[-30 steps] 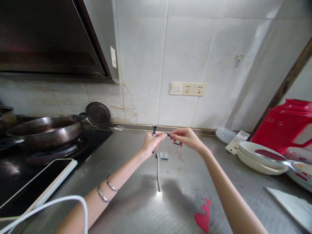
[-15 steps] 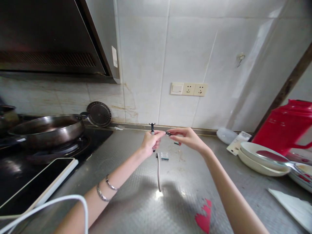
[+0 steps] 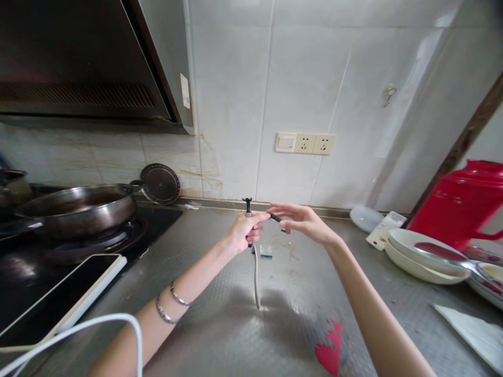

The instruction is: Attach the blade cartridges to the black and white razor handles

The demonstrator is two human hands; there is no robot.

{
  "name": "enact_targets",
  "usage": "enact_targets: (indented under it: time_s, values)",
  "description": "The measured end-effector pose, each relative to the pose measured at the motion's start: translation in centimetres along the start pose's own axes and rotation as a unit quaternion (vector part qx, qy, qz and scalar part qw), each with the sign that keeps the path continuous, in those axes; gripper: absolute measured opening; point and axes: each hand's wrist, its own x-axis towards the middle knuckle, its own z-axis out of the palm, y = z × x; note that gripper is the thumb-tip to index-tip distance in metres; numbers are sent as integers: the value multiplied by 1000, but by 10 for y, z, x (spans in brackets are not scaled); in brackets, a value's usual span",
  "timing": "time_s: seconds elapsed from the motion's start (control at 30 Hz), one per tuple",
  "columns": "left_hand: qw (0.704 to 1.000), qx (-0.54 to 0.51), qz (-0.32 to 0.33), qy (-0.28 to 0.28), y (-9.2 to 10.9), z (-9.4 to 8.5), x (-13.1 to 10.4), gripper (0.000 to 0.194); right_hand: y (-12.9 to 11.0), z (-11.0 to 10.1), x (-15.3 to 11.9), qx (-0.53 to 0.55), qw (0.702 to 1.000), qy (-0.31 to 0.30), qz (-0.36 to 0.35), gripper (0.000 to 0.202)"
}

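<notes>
My left hand [image 3: 247,233] is wrapped round a slim black-and-grey handle [image 3: 248,208], held upright, with a small pronged black head at its top. Its thumb points right and meets one end of a small flat black piece [image 3: 275,218]. From the other side, my right hand [image 3: 301,222] has the piece between thumb and fingers. What exactly the piece is, I cannot make out. Below my hands, a clear little packet with a teal edge [image 3: 266,251] lies on the metal counter [image 3: 220,324]. A grey-white cord-like strip [image 3: 257,280] is beside it.
On the left, a steel pan [image 3: 78,209] sits on the black hob, with a phone-like slab [image 3: 58,303] and a white cable [image 3: 113,317] nearer. To the right are stacked white dishes [image 3: 424,262], a red jug [image 3: 459,204] and a white cloth [image 3: 471,330]. Wall sockets [image 3: 314,143] are behind.
The black piece between my hands now shows more of its length, slanting down to the right. My left hand and the handle have shifted very slightly right.
</notes>
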Motion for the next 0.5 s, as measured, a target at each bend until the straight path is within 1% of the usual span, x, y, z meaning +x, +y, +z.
enact_targets:
  time_s: [0.1, 0.2, 0.4, 0.43, 0.5]
  values:
    - [1000, 3, -1, -7, -1, -1, 0, 24, 0, 1, 0, 4, 1000, -4, 1, 50]
    - [1000, 22, 10, 1, -2, -1, 0, 26, 1, 1, 1, 16, 1000, -1, 3, 51]
    - [990, 94, 89, 58, -5, -2, 2, 27, 4, -4, 0, 43, 998, 43, -11, 57]
    - [988, 101, 102, 56, -6, -3, 3, 28, 3, -5, -1, 41, 998, 48, -11, 59]
    - [986, 107, 127, 31, -7, -3, 3, 34, 2, -8, -2, 36, 998, 52, -10, 62]
